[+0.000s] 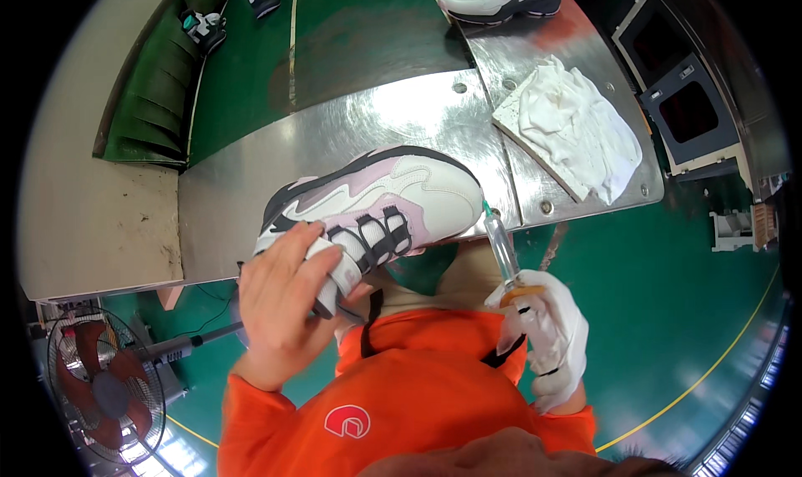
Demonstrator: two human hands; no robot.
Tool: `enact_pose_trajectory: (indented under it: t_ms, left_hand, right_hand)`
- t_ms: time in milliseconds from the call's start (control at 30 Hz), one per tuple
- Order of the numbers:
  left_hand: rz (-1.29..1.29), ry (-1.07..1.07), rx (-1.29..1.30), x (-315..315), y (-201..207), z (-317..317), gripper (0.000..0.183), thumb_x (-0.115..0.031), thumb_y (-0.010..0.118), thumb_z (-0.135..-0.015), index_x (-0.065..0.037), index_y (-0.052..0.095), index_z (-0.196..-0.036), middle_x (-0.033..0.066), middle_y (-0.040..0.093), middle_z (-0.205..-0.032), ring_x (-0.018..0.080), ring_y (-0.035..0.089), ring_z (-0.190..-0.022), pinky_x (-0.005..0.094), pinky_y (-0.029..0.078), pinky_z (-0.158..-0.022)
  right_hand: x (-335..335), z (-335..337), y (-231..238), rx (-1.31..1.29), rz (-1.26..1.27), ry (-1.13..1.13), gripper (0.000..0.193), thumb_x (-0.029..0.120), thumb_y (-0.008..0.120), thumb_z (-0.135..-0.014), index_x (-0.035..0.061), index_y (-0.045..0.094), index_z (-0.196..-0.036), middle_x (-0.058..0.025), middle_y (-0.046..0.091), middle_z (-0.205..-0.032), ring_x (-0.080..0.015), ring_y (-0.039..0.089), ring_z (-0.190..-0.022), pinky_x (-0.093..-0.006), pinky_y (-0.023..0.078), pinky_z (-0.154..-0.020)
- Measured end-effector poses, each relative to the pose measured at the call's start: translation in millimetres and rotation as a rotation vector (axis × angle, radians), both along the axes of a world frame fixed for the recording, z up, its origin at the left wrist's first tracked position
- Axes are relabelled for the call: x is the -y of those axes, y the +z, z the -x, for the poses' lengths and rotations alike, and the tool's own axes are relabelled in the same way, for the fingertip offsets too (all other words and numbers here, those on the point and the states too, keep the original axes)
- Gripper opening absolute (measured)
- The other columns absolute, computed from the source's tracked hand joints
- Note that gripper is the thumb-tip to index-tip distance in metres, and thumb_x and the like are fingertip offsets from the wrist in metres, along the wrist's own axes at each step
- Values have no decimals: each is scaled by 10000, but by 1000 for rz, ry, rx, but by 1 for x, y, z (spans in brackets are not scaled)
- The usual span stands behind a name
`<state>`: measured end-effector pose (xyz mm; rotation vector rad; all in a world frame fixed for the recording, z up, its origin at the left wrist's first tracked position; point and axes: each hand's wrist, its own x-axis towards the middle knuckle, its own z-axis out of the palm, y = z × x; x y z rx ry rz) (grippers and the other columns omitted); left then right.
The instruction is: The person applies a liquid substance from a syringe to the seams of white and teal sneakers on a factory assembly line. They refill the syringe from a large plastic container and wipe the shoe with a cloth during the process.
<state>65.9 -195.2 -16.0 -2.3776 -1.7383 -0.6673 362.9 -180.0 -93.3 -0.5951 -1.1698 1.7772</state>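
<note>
Around a partly hidden syringe (502, 247), right fingers (537, 281) are curled; left fingers (294, 241) grasp a shoe (447, 195).

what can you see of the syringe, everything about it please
The syringe has a clear, plastic-looking barrel, a slim green tip and an orange-brown flange. It slants, tip up and slightly left in view, crossing the near edge of the metal table. The white-gloved right grip holds its flange end. The tip is at the shoe's toe; contact is hard to tell.
</note>
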Motion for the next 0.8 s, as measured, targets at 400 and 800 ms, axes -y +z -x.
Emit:
enact_pose_trajectory:
  t_ms: [400,800]
  left_hand:
    - [243,69,195,-63,28,15,505,-99,848,-608,-47,644,-1067,105,686,-981,302,633,-882,358,490,-797]
    - [628,-23,56,-100,57,30,634,-318,889,-652,-13,613,-1133,122,667,-1008,248,648,-902,323,499,-827]
  right_hand:
    - [-11,24,-53,178,-291,8,1040,209,912,-405,31,448,-1318,-193,566,-1182,-225,597,-825,-318,539,-664]
    - [-14,38,-77,161,-391,-88,942,342,889,-452,27,496,-1247,-141,617,-1162,-286,583,-843,-353,500,-730]
